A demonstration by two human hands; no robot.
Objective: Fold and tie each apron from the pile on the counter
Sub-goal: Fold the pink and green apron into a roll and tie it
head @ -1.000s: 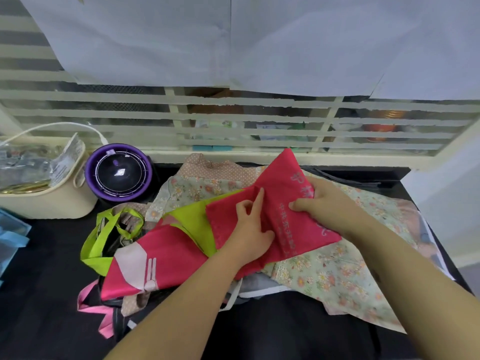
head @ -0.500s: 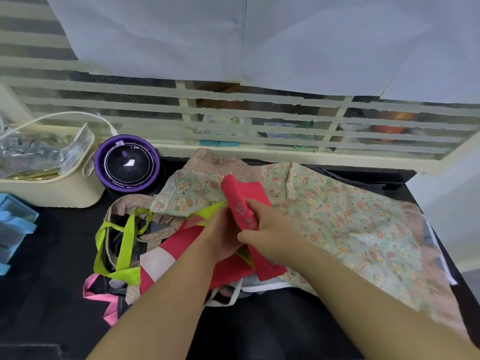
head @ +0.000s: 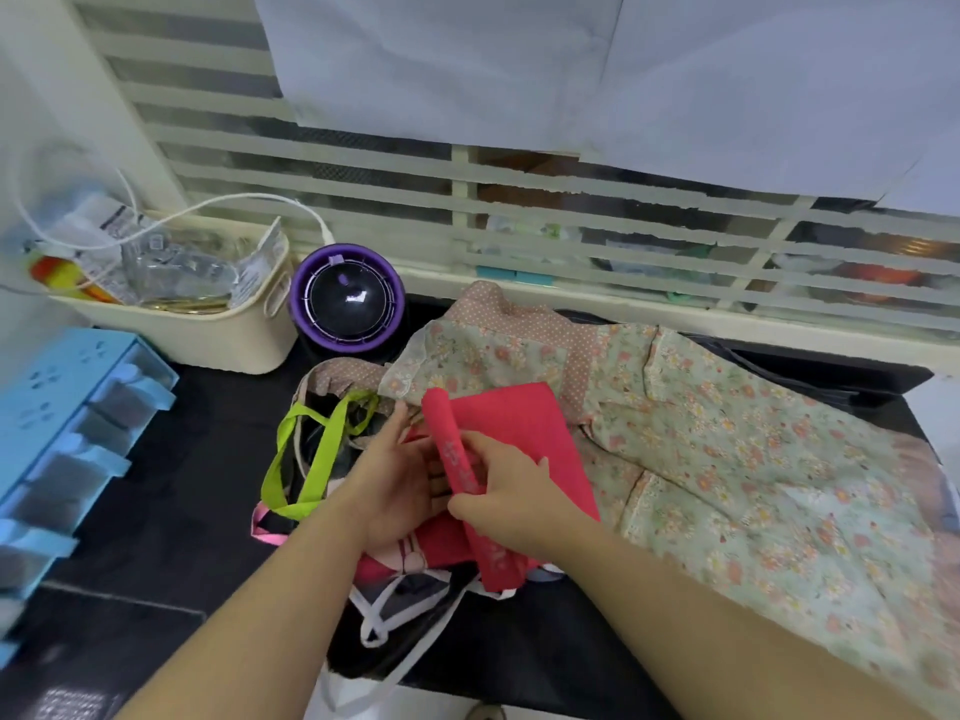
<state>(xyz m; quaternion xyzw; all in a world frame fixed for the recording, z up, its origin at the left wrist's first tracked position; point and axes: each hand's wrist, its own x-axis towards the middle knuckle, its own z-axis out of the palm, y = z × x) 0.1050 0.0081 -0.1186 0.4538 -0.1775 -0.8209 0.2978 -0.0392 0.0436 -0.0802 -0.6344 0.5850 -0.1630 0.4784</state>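
Purple device (head: pixel 347 298) between cream basket (head: pixel 218 337) and floral apron (head: pixel 727 433)

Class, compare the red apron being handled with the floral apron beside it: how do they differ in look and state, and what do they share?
The red apron is plain red with faint lettering; the floral apron is pale green with small flowers.
The red apron is partly rolled, gripped by the right hand; the floral apron lies spread out, unheld.
Both are cloth on the dark counter.
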